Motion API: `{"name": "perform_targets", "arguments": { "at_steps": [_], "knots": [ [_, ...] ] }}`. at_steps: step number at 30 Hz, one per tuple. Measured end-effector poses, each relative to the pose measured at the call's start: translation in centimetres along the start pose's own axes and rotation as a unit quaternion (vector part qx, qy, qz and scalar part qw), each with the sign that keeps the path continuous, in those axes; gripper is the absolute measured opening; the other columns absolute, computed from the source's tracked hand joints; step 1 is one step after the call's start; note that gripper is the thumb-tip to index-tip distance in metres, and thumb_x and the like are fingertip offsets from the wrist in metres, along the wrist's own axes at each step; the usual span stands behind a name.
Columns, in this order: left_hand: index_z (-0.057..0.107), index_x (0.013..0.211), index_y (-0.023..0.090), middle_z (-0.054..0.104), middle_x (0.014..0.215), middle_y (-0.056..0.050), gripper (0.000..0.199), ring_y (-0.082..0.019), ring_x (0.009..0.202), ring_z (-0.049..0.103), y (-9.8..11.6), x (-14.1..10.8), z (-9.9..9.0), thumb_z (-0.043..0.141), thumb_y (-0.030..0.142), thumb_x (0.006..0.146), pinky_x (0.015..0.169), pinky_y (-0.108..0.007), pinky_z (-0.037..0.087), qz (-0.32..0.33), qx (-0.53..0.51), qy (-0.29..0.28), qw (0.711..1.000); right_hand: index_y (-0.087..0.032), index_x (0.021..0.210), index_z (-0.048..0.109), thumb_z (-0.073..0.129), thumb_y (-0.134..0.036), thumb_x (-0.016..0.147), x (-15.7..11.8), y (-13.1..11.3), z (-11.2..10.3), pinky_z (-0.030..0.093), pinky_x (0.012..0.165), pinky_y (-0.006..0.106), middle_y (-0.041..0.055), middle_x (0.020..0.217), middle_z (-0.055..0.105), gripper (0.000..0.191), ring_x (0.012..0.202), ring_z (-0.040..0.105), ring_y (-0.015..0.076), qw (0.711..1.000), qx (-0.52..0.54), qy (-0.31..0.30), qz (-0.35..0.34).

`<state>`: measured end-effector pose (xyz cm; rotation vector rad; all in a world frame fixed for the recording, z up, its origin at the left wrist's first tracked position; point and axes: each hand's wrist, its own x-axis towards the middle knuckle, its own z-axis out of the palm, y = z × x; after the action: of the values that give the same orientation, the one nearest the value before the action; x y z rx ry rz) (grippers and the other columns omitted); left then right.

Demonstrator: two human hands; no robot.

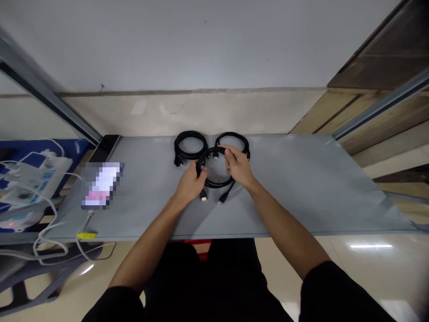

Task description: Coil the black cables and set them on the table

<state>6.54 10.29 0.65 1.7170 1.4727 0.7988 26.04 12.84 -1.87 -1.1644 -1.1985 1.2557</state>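
Between my hands is a black cable [217,184] wound into a loop, its two plug ends hanging toward me over the grey table [301,192]. My left hand [192,181] is closed round the loop's left side. On the upper right of the same loop, my right hand [237,165] pinches the cable between thumb and fingers. Just behind lie two more coiled black cables: one coil [191,134] at the back left, the other coil [239,136] at the back right, partly covered by my right hand and the held loop.
A phone [102,185] with a lit, blurred screen lies at the table's left, a cord running from it. Behind it is a dark flat object [105,147]. Power strips [36,179] with white cords crowd the far left. Metal posts [385,107] rise at both sides, a wall behind.
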Motion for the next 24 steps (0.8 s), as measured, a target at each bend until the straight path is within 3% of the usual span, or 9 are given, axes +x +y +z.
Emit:
{"name": "perform_targets", "arguments": {
  "at_steps": [3,5,8,11,16,20,24],
  "knots": [
    [0.066,0.11,0.02,0.061,0.077,-0.001,0.039,-0.014,0.053,0.053,0.0,0.2,-0.3,0.054,0.056,0.105,0.05,-0.026,0.044,-0.007,-0.168,-0.035,0.985,-0.023,0.127,0.073,0.066,-0.074,0.092,-0.5,-0.8,0.3,0.025,0.043,0.023,-0.0098,0.059,0.029,0.062,0.047,0.026,0.0092,0.999,-0.009,0.011,-0.041],
    [0.066,0.099,0.019,0.057,0.072,0.0,0.05,-0.011,0.047,0.045,0.0,0.4,-0.6,0.051,0.066,0.104,0.044,-0.025,0.037,-0.015,-0.204,-0.049,0.978,-0.023,0.128,0.073,0.068,-0.071,0.092,-0.8,-1.1,0.4,0.025,0.043,0.023,-0.0093,0.062,0.031,0.06,0.048,0.025,0.0089,0.999,0.003,-0.005,-0.044],
    [0.064,0.094,0.019,0.055,0.068,0.001,0.051,-0.01,0.049,0.046,0.0,0.5,-0.8,0.055,0.069,0.101,0.047,-0.024,0.037,0.001,-0.226,-0.038,0.974,-0.023,0.129,0.074,0.072,-0.067,0.091,-1.0,-1.2,0.6,0.023,0.043,0.023,-0.0087,0.065,0.034,0.058,0.05,0.023,0.0082,0.998,0.023,-0.042,-0.04],
    [0.064,0.103,0.02,0.051,0.066,0.004,0.044,-0.011,0.054,0.047,-0.1,0.7,-0.7,0.059,0.064,0.102,0.053,-0.023,0.04,0.01,-0.26,-0.025,0.965,-0.024,0.131,0.074,0.074,-0.064,0.091,-1.3,-0.9,1.1,0.024,0.044,0.023,-0.0076,0.068,0.04,0.057,0.05,0.026,0.0075,0.996,0.032,-0.07,-0.035],
    [0.066,0.116,0.021,0.055,0.069,0.004,0.035,-0.012,0.057,0.051,-0.5,0.9,-0.5,0.059,0.053,0.104,0.057,-0.024,0.042,0.013,-0.223,-0.013,0.975,-0.022,0.123,0.076,0.072,-0.065,0.091,-1.2,-0.4,1.5,0.023,0.044,0.022,-0.0093,0.061,0.033,0.054,0.047,0.026,0.0077,0.998,0.004,-0.055,-0.011],
    [0.066,0.12,0.02,0.072,0.093,-0.004,0.031,-0.016,0.076,0.066,-0.8,1.0,-0.7,0.057,0.045,0.105,0.063,-0.025,0.048,0.025,-0.188,0.014,0.982,-0.02,0.118,0.075,0.075,-0.06,0.09,0.6,-1.3,-1.1,0.022,0.043,0.021,-0.0091,0.061,0.035,0.049,0.047,0.026,0.0077,1.0,0.012,0.015,-0.011],
    [0.066,0.118,0.02,0.073,0.101,-0.006,0.026,-0.015,0.078,0.067,-1.0,1.2,-1.1,0.054,0.038,0.105,0.059,-0.022,0.046,0.022,-0.18,0.03,0.983,-0.019,0.11,0.072,0.073,-0.047,0.093,4.6,-2.6,-4.8,0.024,0.043,0.021,-0.0071,0.067,0.042,0.033,0.048,0.028,0.0072,0.993,0.03,0.11,-0.025]
  ]
}}
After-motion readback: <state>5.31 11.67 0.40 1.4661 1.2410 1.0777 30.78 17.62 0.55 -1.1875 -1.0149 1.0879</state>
